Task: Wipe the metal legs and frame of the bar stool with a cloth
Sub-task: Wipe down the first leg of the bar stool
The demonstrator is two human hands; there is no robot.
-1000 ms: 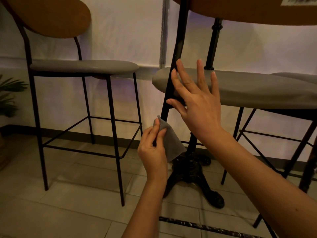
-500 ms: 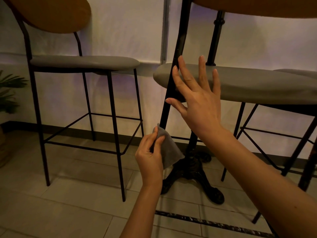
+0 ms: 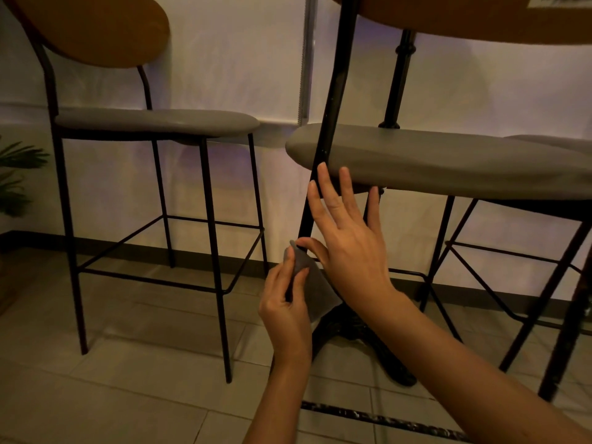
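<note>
A bar stool with a grey seat [image 3: 448,161] and a black metal leg [image 3: 333,97] stands close in front of me, right of centre. My left hand [image 3: 286,309] pinches a small grey cloth [image 3: 315,290] just below and left of that leg. My right hand [image 3: 344,232] is spread open with fingers up, in front of the leg under the seat's edge, its thumb touching the top of the cloth. The lower part of the leg is hidden behind my hands.
A second bar stool [image 3: 153,123] with a brown backrest stands at the left on the tiled floor. A black cast table base [image 3: 352,334] sits behind my hands, its column [image 3: 398,78] rising to a wooden tabletop [image 3: 480,17]. A plant [image 3: 16,177] shows at the far left.
My right hand has dropped from the seat's edge down toward the cloth, and its thumb now meets the cloth. My left hand has stayed near the leg with the cloth.
</note>
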